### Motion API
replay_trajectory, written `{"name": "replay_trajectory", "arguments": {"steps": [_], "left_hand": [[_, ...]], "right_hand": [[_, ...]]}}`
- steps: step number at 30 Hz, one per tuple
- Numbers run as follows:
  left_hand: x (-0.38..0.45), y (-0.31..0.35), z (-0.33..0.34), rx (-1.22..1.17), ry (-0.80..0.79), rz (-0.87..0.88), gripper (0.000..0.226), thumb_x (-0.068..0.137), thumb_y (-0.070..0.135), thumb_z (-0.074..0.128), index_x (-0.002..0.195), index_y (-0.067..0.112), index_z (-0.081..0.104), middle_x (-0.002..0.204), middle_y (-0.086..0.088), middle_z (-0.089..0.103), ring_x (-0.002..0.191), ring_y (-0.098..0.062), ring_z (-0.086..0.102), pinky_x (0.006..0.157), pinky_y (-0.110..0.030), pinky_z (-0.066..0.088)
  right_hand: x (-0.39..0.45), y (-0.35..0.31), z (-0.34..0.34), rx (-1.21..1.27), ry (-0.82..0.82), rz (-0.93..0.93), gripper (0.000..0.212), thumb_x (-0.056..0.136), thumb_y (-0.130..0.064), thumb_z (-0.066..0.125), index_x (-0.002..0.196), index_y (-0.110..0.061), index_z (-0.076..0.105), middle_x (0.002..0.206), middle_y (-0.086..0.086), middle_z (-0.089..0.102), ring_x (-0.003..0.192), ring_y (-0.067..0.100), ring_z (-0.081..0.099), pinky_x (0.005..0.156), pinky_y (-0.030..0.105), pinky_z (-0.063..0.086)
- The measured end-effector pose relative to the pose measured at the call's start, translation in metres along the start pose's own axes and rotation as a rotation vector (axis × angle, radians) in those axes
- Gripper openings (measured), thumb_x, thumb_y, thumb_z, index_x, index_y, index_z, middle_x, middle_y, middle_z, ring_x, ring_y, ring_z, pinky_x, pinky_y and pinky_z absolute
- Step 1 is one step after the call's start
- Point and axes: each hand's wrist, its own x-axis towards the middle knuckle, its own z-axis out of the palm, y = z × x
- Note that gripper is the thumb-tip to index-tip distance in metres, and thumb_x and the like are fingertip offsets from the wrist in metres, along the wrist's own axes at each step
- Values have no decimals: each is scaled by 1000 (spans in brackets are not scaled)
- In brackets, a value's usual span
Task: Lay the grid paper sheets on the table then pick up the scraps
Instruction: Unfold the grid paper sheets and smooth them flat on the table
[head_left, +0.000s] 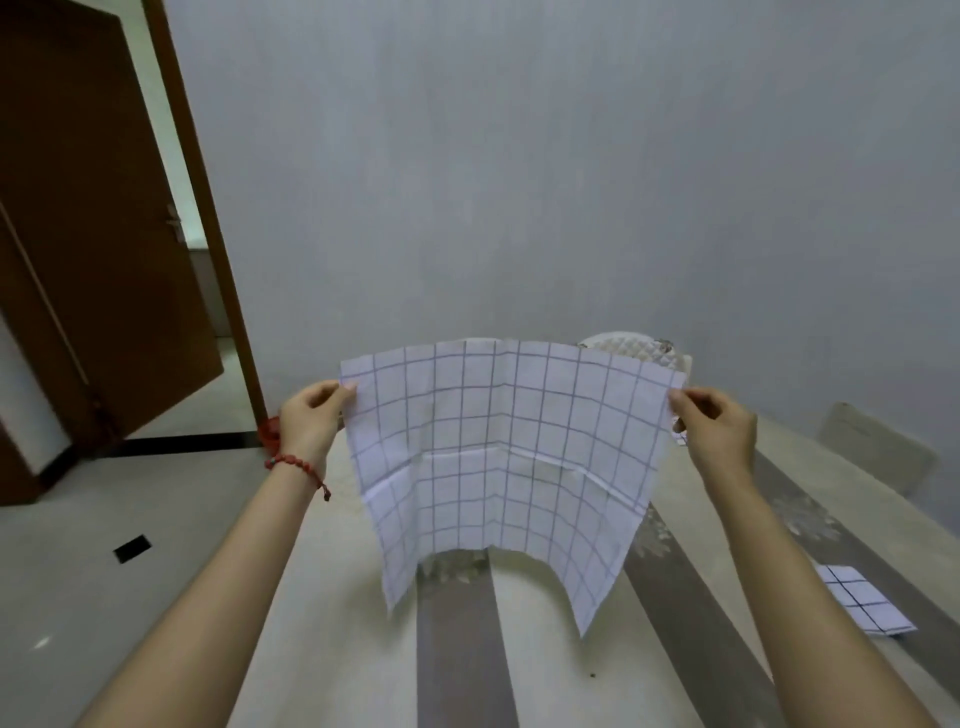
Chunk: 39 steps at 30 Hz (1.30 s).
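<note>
Grey wall (571, 182) behind, brown door (93, 249) far left. Striped table (457, 649) below. Left hand (311, 415) & right hand (717, 426) each pinch a top corner of grid paper sheet (498, 467), held up in air over table, creased, hanging down. Smaller grid sheet (862, 603) lies flat on table, near right.

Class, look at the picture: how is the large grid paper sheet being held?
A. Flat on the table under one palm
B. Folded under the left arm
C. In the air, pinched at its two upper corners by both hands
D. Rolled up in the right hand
C: the left hand and right hand each pinch an upper corner of the grid paper sheet, which hangs above the table.
</note>
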Motion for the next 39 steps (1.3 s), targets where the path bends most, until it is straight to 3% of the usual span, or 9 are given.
{"name": "replay_trajectory", "arguments": {"steps": [7,11,15,18,25,28,33,36,39], "left_hand": [[-40,-31,-62,74,-5,-5,15,86,11,59,98,3,64,91,-13,62,88,-23,56,77,-26,48],[-77,-69,-89,126,43,-83,11,83,4,62,76,13,63,59,9,66,69,-13,53,56,-8,50],[-112,-115,-114,167,21,-185,19,82,-3,61,69,11,63,57,-2,61,51,-5,54,53,-12,49],[-137,-146,-123,175,-37,-306,21,86,-4,54,70,7,63,53,0,65,52,-14,60,49,-11,52],[-168,-210,-115,265,51,-583,34,91,28,52,69,9,70,68,-3,65,61,-19,58,54,-24,55],[-173,-230,-110,379,62,-613,26,82,20,65,57,18,70,72,-7,67,78,-24,60,77,-34,50],[-178,-245,-101,499,70,-670,13,74,1,68,86,3,73,98,-16,71,101,-30,63,94,-36,46],[-180,-249,-99,534,97,-687,20,73,0,67,91,5,72,103,-16,70,97,-30,61,85,-30,44],[-181,-254,-101,561,117,-715,25,72,3,68,97,8,69,105,-15,69,94,-28,60,85,-31,46]], "right_hand": [[-47,38,-31,202,-54,9,20,85,-3,60,73,-19,61,53,-3,62,42,4,54,44,13,42],[-83,71,-46,374,-85,170,9,68,-28,70,70,-20,66,56,-9,69,54,4,67,55,11,53],[-111,112,-60,393,-43,383,46,86,5,50,57,-24,73,53,-10,69,54,1,65,58,11,53],[-124,136,-64,435,-33,557,48,90,-4,41,53,-11,71,52,-1,69,53,7,67,54,17,55],[-141,190,-61,-69,-140,554,9,81,-1,63,77,-8,66,74,6,66,69,11,57,61,9,48],[-143,219,-56,-160,-212,587,20,77,14,60,94,3,64,76,6,60,65,14,54,51,-1,43],[-143,267,-49,-359,-219,661,25,75,14,60,96,3,66,84,9,63,85,20,55,55,-2,40],[-143,278,-49,-436,-202,677,27,74,10,61,98,-1,68,95,16,66,88,23,57,66,7,45],[-143,279,-50,-478,-185,696,26,75,9,63,101,4,66,104,25,67,96,31,61,92,38,45]]}}
